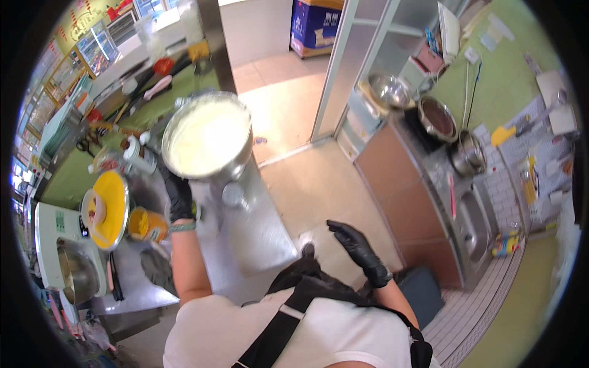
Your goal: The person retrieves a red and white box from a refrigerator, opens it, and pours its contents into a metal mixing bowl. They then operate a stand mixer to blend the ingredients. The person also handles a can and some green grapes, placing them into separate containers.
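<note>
A large metal bowl of pale, creamy mixture (207, 135) is at the upper left of centre, above the steel worktable (257, 221). My left hand (179, 195), in a black glove, is at the bowl's near left side; its fingers are partly hidden by the bowl, so its grip cannot be told. My right hand (361, 250), also gloved in black, hangs over the floor with nothing in it and its thumb apart from its fingers. Left of my left hand stand an orange tub with yellow contents (147, 224), a round yellow tray (112, 207) and a white bottle (140, 156).
A white stand mixer (50, 230) with a metal bowl is at the far left. Scissors (86, 143) lie at the back left. On the right is a brown-tiled counter (405, 202) with a sink (471, 221), pots and an empty metal bowl (389, 90). A dark bin-like object (421, 294) stands below.
</note>
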The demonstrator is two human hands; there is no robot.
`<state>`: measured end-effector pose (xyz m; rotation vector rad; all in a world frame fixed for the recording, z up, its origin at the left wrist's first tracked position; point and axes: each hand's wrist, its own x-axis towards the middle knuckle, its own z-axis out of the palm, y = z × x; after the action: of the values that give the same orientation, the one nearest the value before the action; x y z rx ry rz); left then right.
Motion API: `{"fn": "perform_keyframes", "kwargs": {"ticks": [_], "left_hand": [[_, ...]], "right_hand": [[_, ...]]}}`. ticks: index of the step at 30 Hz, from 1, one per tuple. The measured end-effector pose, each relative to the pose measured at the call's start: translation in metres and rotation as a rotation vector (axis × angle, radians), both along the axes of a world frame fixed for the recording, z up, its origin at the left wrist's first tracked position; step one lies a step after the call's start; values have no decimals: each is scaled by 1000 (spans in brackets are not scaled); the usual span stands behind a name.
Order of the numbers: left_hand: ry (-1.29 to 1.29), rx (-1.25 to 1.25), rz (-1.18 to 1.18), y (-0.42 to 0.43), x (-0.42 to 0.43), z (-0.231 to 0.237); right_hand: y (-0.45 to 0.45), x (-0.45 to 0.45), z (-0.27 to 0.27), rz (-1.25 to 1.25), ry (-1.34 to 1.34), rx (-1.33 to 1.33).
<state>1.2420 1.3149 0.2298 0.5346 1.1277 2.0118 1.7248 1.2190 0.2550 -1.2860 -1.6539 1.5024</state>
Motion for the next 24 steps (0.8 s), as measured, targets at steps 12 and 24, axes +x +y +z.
{"fn": "perform_keyframes", "kwargs": {"ticks": [12,24], "left_hand": [[-31,-231,-140,32,-25,-16],[51,-207,95,175,238,46]], "right_hand": [[298,-233,-87,423,723,-273],[481,-116,-113,393,896,-799]]}}
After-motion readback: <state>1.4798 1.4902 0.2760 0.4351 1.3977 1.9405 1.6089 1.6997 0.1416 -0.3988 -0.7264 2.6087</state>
